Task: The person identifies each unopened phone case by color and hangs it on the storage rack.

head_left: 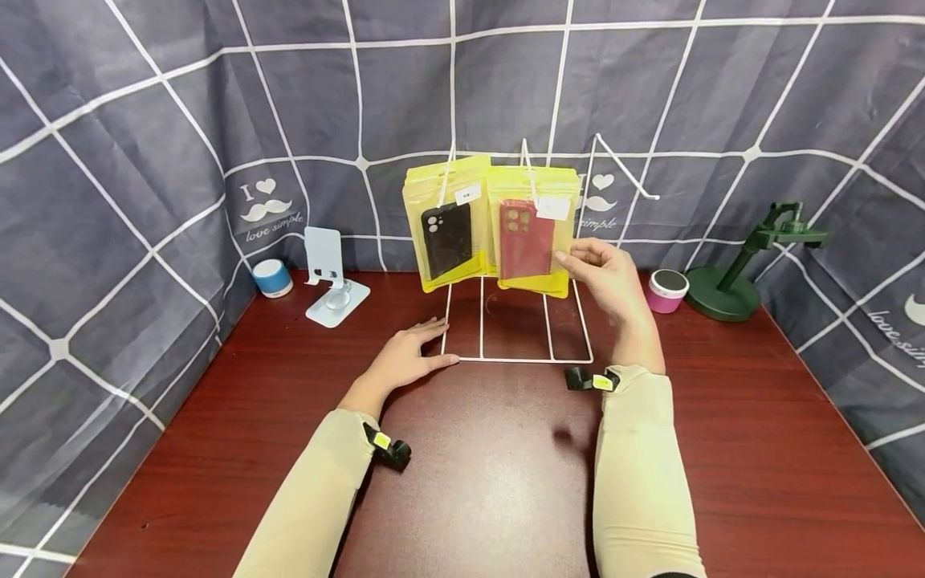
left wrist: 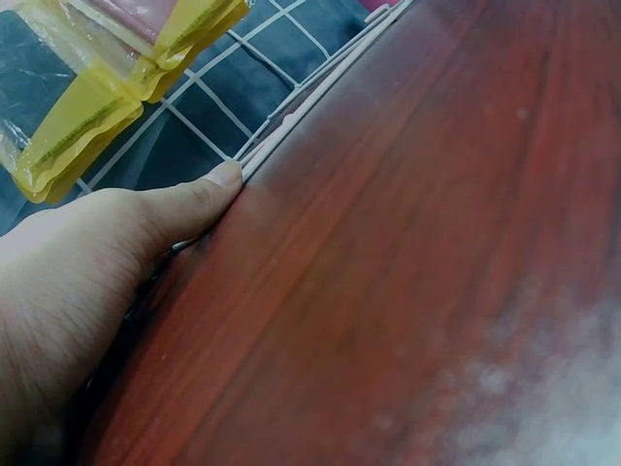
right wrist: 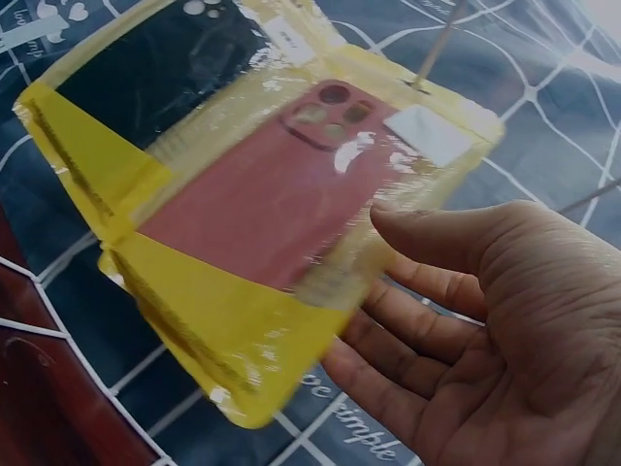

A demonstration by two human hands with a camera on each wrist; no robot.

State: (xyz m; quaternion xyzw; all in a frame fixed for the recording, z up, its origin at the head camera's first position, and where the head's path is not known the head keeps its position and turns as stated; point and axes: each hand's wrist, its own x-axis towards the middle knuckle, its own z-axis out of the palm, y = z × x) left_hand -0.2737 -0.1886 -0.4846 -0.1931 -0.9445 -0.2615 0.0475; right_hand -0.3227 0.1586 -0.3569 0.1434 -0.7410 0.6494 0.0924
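Note:
A white wire display rack (head_left: pixel 506 360) stands on the table with long hooks. From the middle hook hangs a yellow bag with a pink-red phone case (head_left: pixel 526 241), a white label near its top. My right hand (head_left: pixel 610 277) pinches this bag's right edge, thumb in front and fingers behind, as the right wrist view shows. On the left hook hangs a yellow bag with a black phone case (head_left: pixel 448 239). My left hand (head_left: pixel 405 357) rests at the rack base's front left corner, fingers extended and thumb (left wrist: pixel 209 194) touching the wire.
The right hook (head_left: pixel 629 168) holds nothing. At the left stand a blue round speaker (head_left: pixel 272 278) and a pale folding phone stand (head_left: pixel 336 281). A pink round speaker (head_left: pixel 666 291) and a dark green stand (head_left: pixel 730 293) are at the right. Grey checked cloth (head_left: pixel 405 80) hangs behind.

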